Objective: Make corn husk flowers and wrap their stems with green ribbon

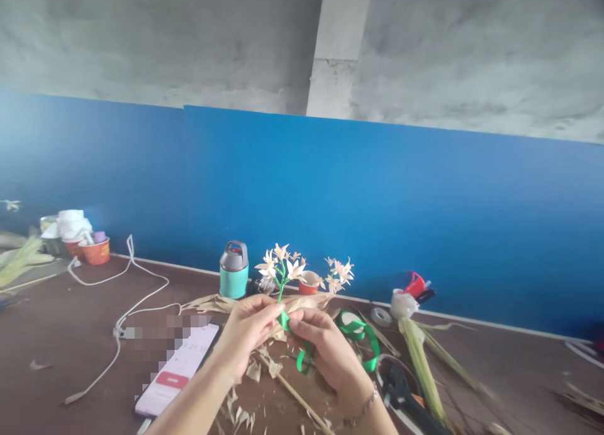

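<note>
And here's the left hand point(255, 325), fingers pinched tight on the stem of the flowers point(295, 270), held upright over the table point(47, 340)! Right hand point(323, 344) close beside it, thumb and finger gripping green ribbon point(284, 320) just below the blooms. Phone point(182, 366) lies leftward, bottle point(234, 281) behind!

Glossy, satin-like green ribbon point(284, 320), papery matt flowers point(296, 270), smooth blue panel point(330, 189), rough concrete wall point(165, 45)
</note>
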Available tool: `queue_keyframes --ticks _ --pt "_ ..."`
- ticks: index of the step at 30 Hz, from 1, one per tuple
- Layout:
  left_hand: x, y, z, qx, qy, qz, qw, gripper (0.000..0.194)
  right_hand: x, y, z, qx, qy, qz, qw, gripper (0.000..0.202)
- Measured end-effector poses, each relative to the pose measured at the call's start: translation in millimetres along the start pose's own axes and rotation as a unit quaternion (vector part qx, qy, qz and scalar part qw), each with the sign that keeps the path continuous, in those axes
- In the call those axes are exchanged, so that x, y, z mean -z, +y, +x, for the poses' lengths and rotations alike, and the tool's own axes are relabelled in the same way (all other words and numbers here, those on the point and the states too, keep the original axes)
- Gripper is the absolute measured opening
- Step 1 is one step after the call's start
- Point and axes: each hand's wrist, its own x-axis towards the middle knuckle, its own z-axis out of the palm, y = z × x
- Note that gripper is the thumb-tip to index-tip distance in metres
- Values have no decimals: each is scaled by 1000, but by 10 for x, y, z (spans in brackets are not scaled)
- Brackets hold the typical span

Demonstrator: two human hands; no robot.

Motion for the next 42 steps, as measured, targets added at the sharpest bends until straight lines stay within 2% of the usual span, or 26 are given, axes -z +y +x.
queue_keyframes --ticks 2,3,4,7,10,14,18,22,25,30,34,38,42 --pt "71 63 29 32 -52 19 998 25 137 130 107 -3 7 -103 995 33" --pt "110 89 42 49 -74 31 996 26 199 205 168 -7 21 -199 980 38" --pt "150 109 52 60 -84 41 994 26 252 283 231 -13 35 -236 971 36" --pt "272 130 52 72 -76 68 992 28 351 495 399 -11 81 -323 943 23" --pt "396 66 -5 71 -61 81 992 28 403 589 491 12 124 -419 899 20" --pt "562 -182 -113 79 -46 30 995 29 530 523 492 31 185 -520 834 21" --pt "704 -415 -178 105 -84 -65 989 31 715 398 394 43 218 -581 783 30" --pt "744 -458 -219 134 -110 -88 981 32 784 318 301 49 224 -631 741 32" --pt "701 -443 -246 154 -108 -69 980 34 725 309 345 61 191 -665 719 27" --pt "623 -426 -251 150 -65 -45 986 35 633 408 536 104 113 -711 686 27" --pt "590 -418 -223 144 -41 -33 988 34 639 460 562 106 93 -739 659 22" --pt "555 -439 -208 118 -7 3 993 30 631 336 460 121 105 -743 650 24" --pt "541 -491 -191 70 79 106 989 25 528 110 273 124 124 -733 657 26"
